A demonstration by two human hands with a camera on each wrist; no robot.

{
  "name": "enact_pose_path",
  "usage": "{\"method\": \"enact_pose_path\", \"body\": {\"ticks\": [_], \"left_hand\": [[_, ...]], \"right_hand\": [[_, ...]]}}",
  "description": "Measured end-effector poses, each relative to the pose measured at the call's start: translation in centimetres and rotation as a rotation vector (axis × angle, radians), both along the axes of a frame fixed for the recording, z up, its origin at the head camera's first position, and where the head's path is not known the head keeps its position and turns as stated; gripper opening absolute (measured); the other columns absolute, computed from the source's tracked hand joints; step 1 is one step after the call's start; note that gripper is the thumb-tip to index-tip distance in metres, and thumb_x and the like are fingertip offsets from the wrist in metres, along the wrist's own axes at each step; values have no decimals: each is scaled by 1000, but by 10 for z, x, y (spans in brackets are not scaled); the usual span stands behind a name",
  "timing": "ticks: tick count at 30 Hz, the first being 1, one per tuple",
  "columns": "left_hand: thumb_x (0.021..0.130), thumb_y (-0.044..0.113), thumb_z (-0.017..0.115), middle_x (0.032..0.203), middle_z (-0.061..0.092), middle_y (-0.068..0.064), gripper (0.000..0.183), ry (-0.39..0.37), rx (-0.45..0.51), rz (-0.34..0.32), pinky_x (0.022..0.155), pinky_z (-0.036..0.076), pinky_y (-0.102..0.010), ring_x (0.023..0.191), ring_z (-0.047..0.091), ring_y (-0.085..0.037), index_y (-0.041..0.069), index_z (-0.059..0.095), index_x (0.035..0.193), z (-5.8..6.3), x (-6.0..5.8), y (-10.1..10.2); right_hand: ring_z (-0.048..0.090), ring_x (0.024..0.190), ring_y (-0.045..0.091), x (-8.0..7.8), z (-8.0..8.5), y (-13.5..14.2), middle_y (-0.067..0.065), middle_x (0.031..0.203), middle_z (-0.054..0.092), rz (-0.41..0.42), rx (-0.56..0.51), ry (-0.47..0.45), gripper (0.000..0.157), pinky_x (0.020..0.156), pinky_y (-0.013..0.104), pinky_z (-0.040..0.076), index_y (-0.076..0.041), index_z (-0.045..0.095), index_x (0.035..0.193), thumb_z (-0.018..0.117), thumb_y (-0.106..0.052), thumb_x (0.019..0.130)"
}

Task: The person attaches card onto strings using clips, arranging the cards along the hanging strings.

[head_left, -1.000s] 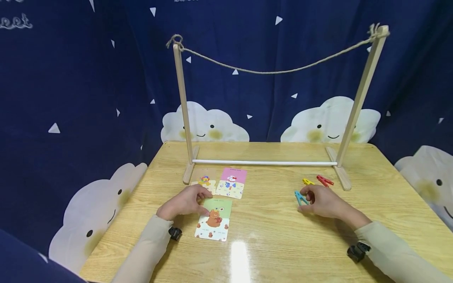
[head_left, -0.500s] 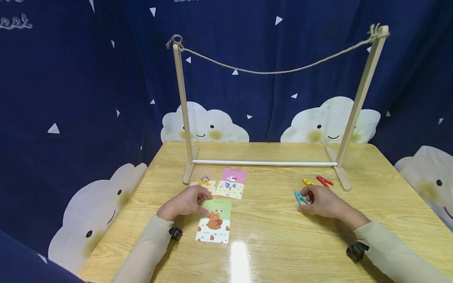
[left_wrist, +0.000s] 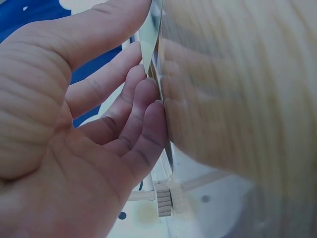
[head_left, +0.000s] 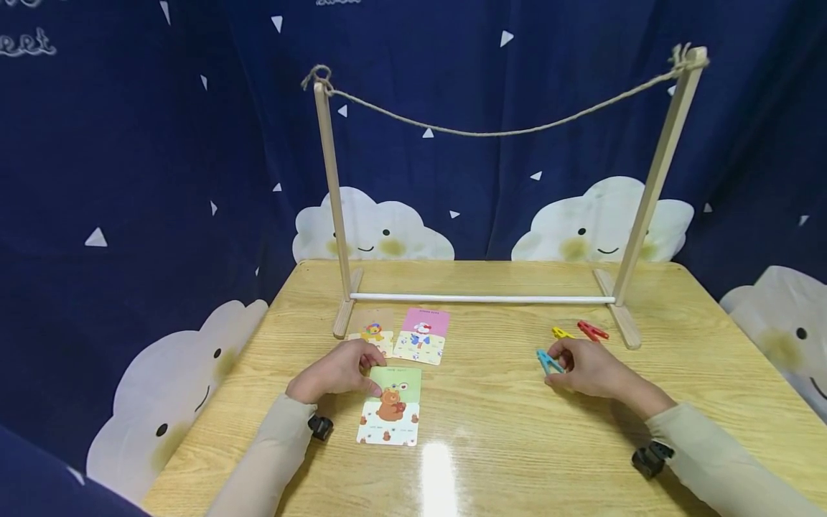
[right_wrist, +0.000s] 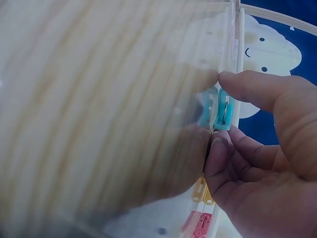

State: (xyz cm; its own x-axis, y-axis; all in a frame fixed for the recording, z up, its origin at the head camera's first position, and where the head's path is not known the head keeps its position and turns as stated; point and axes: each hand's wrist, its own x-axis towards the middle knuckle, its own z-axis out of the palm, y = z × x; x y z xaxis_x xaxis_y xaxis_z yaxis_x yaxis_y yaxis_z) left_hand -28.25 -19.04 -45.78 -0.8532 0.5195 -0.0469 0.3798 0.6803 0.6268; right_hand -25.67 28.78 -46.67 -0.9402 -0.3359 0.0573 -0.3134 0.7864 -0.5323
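Observation:
A green and white card with a bear (head_left: 390,416) lies nearest me on the left. My left hand (head_left: 339,372) pinches its upper left corner, thumb on top and fingers beneath the edge; the left wrist view shows the card (left_wrist: 149,49) edge-on between them. On the right, my right hand (head_left: 591,368) has thumb and fingers round a light blue clothespin (head_left: 548,362), which stays low at the tabletop. In the right wrist view the clothespin (right_wrist: 225,110) sits between thumb and fingertips. Past that hand lie a yellow clothespin (head_left: 561,332) and a red clothespin (head_left: 591,331).
A pink card (head_left: 423,336) and a tan card with a lion (head_left: 372,330) lie beyond my left hand. Behind them stands a wooden frame with two posts (head_left: 659,172), a white crossbar (head_left: 481,298) and a sagging string (head_left: 478,133). A dark blue curtain (head_left: 400,43) surrounds the table.
The bear card has shifted slightly toward me and straightened, its corner still in my left hand. My right hand and the blue clothespin have barely moved.

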Motion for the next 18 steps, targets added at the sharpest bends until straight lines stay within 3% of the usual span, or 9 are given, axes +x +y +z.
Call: {"method": "enact_pose_path", "body": {"ticks": [18], "left_hand": [[75,15,95,98,67,-2,43,-17,30,-3,84,52,-36,90,60,-19,8,70,109,-1,-1,-3]], "right_hand": [[52,68,8,2,2,1,-4,79,59,-20,-3,0,26,58,23,43,-11,70,98,86,-22,82]]}}
